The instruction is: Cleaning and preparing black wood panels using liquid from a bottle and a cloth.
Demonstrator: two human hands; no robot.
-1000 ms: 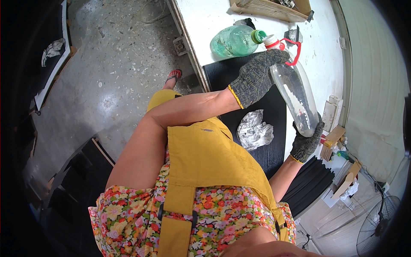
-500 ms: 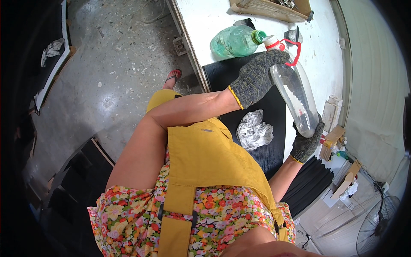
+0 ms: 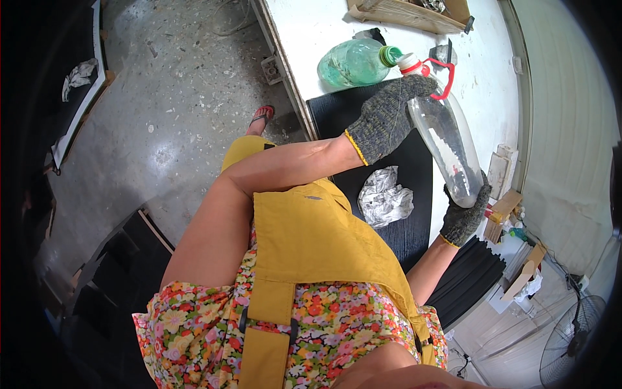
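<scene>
A clear plastic bottle (image 3: 451, 136) with a white neck and a red carrying loop is held tilted in both hands. My left hand (image 3: 392, 115), in a dark grey knitted glove with a yellow cuff, is wrapped round it just below the neck. At the other end my right hand (image 3: 468, 217), gloved the same way, grips the bottle's base. The white neck meets the open mouth of a green see-through bottle (image 3: 354, 63) on the white table; whether they touch I cannot tell. Crumpled printed paper (image 3: 385, 198) lies below my left hand on a black board (image 3: 414, 235).
At the table's (image 3: 301, 39) far end stands a wooden box (image 3: 414, 18) with crumpled paper inside. Small dark scraps (image 3: 443, 53) lie near the bottles. Stacked black strips (image 3: 468, 275) sit at the lower right, with a fan (image 3: 573, 340) beyond. Black boards (image 3: 116, 279) stand at the left.
</scene>
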